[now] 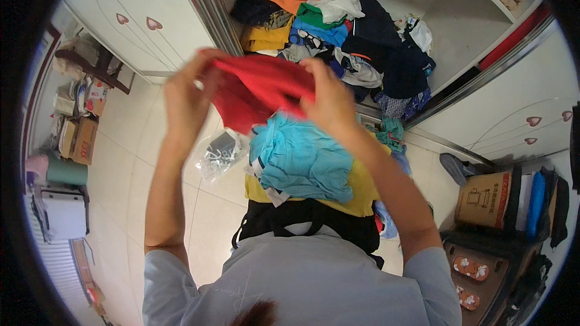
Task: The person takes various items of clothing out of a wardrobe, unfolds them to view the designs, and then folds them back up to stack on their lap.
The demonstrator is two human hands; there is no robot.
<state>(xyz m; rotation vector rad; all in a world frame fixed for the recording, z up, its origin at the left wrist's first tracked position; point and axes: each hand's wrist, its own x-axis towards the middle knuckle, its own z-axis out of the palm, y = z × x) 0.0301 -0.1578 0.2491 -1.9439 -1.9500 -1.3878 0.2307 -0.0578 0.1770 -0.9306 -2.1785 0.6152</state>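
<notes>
A red cloth garment (253,86) is stretched between my two hands, raised in front of me. My left hand (188,83) grips its left end, and my right hand (328,95) pinches the right side; both are blurred. Below the red cloth, a crumpled light blue garment (303,158) lies on my lap. Under that spreads a yellow garment (362,190), partly covered. Black fabric (312,213) with straps or cords shows between the yellow cloth and my grey shirt.
A heap of mixed clothes (326,31) fills the open wardrobe ahead, some spilling over its track. A clear plastic bag (219,154) lies on the tiled floor. Cardboard boxes stand at left (84,140) and right (482,201). A grey shoe (455,167) is near the right wardrobe door.
</notes>
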